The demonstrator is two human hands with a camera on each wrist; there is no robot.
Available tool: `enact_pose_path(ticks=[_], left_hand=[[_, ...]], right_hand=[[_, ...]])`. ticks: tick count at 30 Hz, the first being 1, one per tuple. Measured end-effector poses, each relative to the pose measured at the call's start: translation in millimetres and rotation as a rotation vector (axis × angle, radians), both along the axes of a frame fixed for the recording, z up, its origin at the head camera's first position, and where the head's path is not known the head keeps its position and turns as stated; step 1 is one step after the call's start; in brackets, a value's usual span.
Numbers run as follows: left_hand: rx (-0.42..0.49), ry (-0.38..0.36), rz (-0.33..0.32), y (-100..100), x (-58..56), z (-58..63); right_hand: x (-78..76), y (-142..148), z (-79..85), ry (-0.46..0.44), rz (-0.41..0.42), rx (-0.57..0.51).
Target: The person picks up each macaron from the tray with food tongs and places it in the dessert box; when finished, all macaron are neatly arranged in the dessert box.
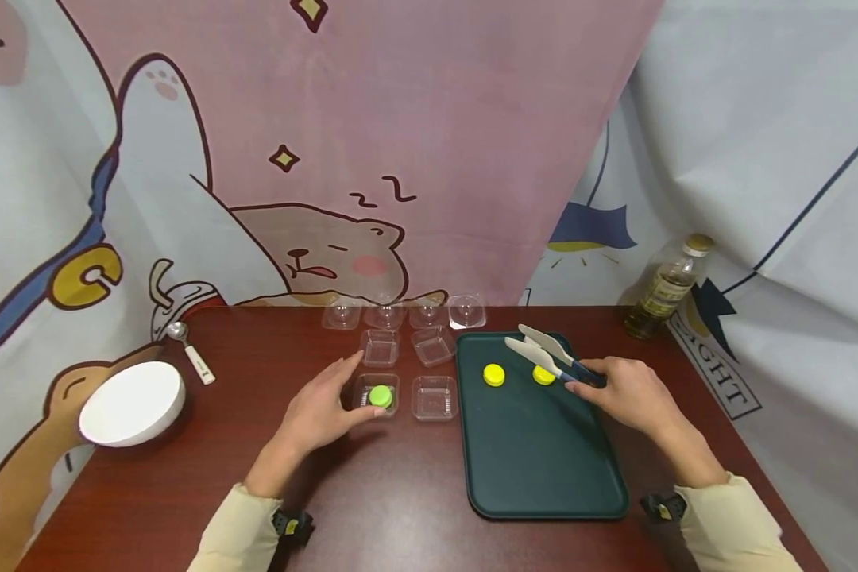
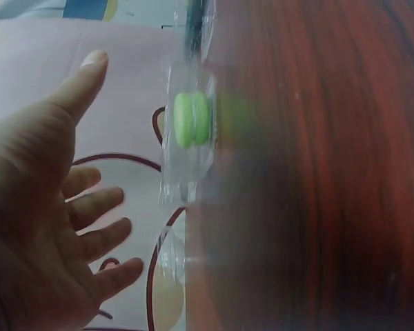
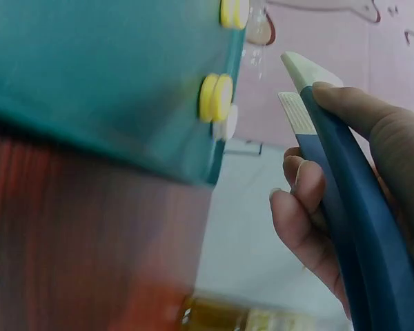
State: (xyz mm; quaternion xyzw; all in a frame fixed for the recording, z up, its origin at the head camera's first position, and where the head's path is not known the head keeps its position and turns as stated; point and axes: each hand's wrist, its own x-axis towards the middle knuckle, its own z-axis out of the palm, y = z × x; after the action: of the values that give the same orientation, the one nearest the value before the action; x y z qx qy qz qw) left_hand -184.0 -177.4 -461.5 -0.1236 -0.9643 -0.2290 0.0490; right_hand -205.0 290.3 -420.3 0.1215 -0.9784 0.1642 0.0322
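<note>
Green macaron (image 1: 380,396) sits in a clear box (image 1: 362,384) left of the dark tray (image 1: 543,461), near the left hand (image 1: 322,409), spread wide. 2 yellow macarons (image 1: 494,375) lie on the tray. By its right edge, the right hand (image 1: 629,393) holds blue tongs (image 3: 359,200).

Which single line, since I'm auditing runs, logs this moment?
right hand: holds tongs; left hand: beside clear container; container: green macaron inside

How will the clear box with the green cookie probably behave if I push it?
The clear box may feel light and bend a little, as its plastic looks thin. It seems unlikely to tip, since it sits low on the table.
</note>
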Motion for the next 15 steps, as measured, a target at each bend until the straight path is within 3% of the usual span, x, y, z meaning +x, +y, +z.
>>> enact_pose_path(ticks=[6, 15], left_hand=[[-0.052, 0.052, -0.059, 13, -3.2, 2.0], [-0.074, 0.038, -0.108, 40, -6.1, -0.4]], right_hand=[[-4.3, 18, -7.5, -0.023, -0.057, -0.043], [-4.9, 30, -9.8, -0.034, -0.092, -0.019]])
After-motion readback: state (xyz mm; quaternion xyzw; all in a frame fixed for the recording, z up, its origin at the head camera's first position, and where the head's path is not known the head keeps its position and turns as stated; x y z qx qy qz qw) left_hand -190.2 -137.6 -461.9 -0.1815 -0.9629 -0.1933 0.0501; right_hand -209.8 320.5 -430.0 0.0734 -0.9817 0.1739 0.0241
